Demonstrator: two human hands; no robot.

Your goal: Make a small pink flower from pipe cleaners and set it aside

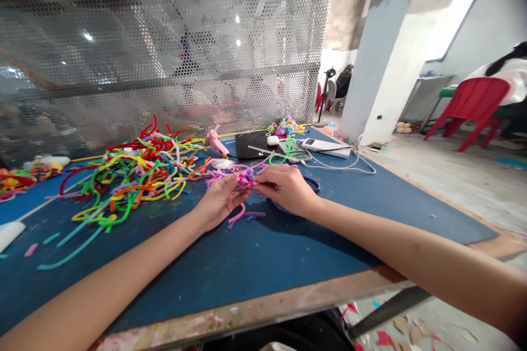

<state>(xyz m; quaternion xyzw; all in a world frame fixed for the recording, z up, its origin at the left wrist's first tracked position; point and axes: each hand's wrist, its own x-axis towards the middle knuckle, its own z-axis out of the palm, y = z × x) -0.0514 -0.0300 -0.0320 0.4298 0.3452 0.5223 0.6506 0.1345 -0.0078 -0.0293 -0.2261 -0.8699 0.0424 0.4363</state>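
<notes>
Between my two hands is a small bundle of pink and purple fuzzy stems [246,177]. My left hand [220,202] pinches it from the left, thumb on top and fingers curled beneath. From the right, my right hand [290,189] grips the same bundle with thumb and fingertips pressed together. Loose pink and purple stem pieces [242,216] lie on the blue tabletop just below the hands. More pink strands show behind my left hand, partly hidden by it.
A big tangle of coloured fuzzy stems [135,170] lies left. Behind the hands are a pink glue gun [217,143], a black pad [247,144], a white case [272,140] and a white power bank [325,147] with cables. A perforated metal panel [164,66] borders the back.
</notes>
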